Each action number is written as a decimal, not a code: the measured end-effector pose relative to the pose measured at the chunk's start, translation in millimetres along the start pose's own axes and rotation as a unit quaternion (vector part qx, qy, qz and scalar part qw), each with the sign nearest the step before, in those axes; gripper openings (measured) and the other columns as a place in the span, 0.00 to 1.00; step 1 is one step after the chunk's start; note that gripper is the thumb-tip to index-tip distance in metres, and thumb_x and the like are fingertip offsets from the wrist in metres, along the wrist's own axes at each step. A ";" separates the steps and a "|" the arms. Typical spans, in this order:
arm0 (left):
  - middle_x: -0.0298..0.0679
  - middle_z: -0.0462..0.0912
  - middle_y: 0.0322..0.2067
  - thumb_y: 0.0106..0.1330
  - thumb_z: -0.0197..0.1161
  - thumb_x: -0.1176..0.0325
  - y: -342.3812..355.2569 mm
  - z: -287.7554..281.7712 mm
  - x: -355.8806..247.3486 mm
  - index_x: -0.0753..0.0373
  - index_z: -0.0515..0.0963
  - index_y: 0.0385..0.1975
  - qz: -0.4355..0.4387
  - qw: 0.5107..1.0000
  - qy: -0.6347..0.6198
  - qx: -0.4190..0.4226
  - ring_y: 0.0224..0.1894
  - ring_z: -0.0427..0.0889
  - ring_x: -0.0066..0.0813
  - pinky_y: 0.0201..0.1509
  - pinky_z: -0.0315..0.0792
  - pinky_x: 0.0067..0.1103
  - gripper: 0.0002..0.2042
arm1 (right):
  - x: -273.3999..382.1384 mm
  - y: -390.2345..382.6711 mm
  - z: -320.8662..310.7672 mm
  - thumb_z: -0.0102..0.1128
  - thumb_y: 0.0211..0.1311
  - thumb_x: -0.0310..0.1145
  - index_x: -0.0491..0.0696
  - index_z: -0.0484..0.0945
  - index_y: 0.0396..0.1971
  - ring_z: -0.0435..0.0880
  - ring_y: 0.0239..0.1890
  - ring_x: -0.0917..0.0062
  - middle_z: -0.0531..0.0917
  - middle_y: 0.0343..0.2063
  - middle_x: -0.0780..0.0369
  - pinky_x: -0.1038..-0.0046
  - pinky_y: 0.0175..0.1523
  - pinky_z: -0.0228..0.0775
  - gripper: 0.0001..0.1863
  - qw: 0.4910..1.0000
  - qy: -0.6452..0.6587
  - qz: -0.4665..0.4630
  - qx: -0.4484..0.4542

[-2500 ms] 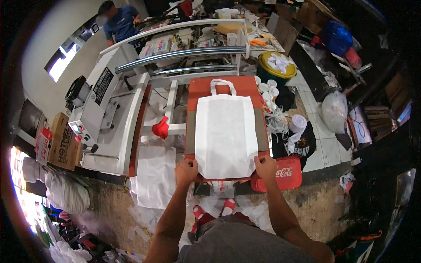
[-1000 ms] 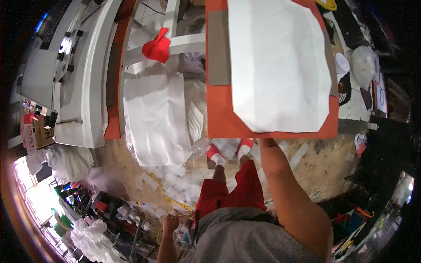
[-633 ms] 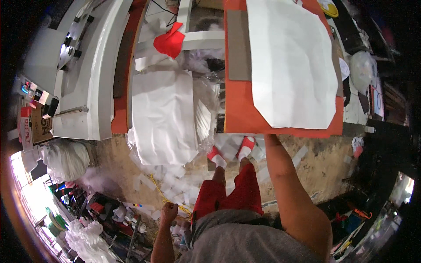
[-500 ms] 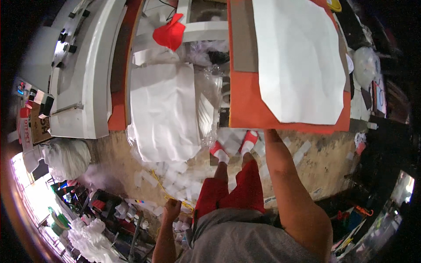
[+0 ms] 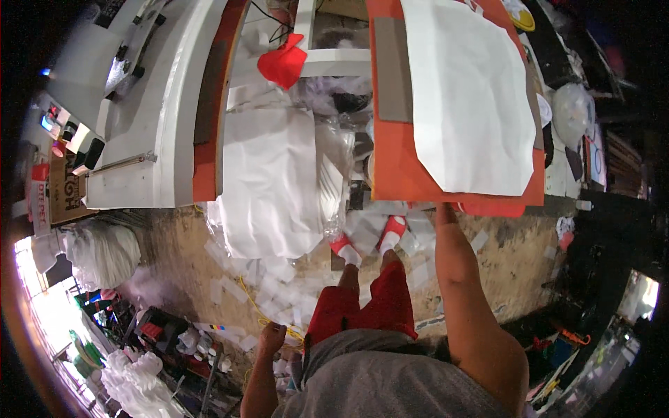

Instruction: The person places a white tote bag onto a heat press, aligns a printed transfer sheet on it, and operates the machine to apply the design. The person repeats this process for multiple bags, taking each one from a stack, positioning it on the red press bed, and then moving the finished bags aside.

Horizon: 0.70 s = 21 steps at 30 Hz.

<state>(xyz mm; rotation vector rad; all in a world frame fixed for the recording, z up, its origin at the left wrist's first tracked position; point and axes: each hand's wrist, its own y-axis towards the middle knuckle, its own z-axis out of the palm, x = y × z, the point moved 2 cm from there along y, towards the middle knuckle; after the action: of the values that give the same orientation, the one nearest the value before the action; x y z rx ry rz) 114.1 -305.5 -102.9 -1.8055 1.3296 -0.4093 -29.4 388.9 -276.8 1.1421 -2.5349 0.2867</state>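
Observation:
My right arm reaches to the near edge of an orange-red board (image 5: 401,174). My right hand (image 5: 444,212) goes under that edge, so its fingers are hidden. On the board lies a large white sheet (image 5: 477,104) with cut corners, over a grey-brown pad (image 5: 391,70). Just right of my right hand, a red piece (image 5: 491,209) sticks out below the board's edge. My left hand (image 5: 273,336) hangs low beside my red shorts, its fingers curled in, with nothing seen in them.
A stack of white sheets (image 5: 272,181) in clear plastic stands left of the board. Beyond it, a red cloth (image 5: 283,63) hangs by a white frame bar (image 5: 338,61). A white machine body (image 5: 157,125) is at left. White scraps and a yellow cord (image 5: 251,296) lie on the floor.
The view has shifted a little. More of the red piece now shows under the board's near edge by my right hand. My left hand stays low at my side.

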 end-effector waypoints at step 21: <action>0.56 0.84 0.39 0.60 0.64 0.64 9.3 -4.4 -98.8 0.67 0.81 0.40 0.190 0.981 0.001 0.038 0.45 0.84 0.52 0.50 0.78 0.37 0.14 | 80.3 -93.2 -153.1 0.59 0.61 0.38 0.45 0.81 0.41 0.81 0.47 0.50 0.82 0.43 0.47 0.54 0.52 0.74 0.14 0.978 -0.103 -0.012 0.179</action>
<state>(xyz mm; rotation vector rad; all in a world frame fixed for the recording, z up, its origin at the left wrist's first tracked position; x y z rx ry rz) 67.2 -219.3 -86.9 -1.4456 1.5970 -0.2481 26.1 321.8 -100.8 1.3964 -2.7202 0.6742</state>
